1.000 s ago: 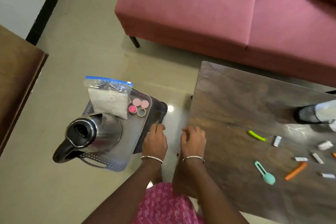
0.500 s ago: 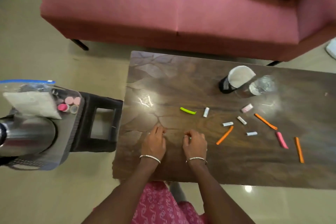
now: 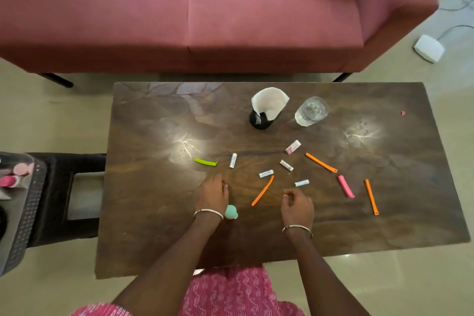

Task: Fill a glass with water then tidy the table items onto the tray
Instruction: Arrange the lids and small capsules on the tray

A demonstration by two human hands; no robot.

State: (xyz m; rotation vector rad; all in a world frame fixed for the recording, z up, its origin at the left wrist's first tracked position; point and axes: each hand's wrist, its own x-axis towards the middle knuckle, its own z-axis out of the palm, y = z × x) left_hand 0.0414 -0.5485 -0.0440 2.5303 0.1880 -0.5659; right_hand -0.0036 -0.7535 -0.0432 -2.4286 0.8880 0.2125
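On the dark wooden table (image 3: pixel 154 213) lie a green clip (image 3: pixel 205 162), three orange clips (image 3: pixel 263 190), a pink clip (image 3: pixel 345 186) and several small white packets (image 3: pixel 266 173). A glass of water (image 3: pixel 311 111) stands at the back beside a black mesh holder with white paper (image 3: pixel 264 110). My left hand (image 3: pixel 214 195) is palm down with its fingers curled over a teal clip (image 3: pixel 230 212); only the clip's round end shows. My right hand (image 3: pixel 297 204) hovers just below a white packet, fingers loosely apart and holding nothing. The grey tray (image 3: pixel 25 213) is at the left edge.
The tray sits on a black stool (image 3: pixel 64 161) left of the table and holds small pink pots (image 3: pixel 15 174). A pink sofa (image 3: pixel 205 7) runs along the table's far side. A white device (image 3: pixel 428 48) with a cable lies on the floor at the right.
The view has swung right from the tray to the whole table. Both hands have moved from the table's left edge in among the clips, the left one onto the teal clip.
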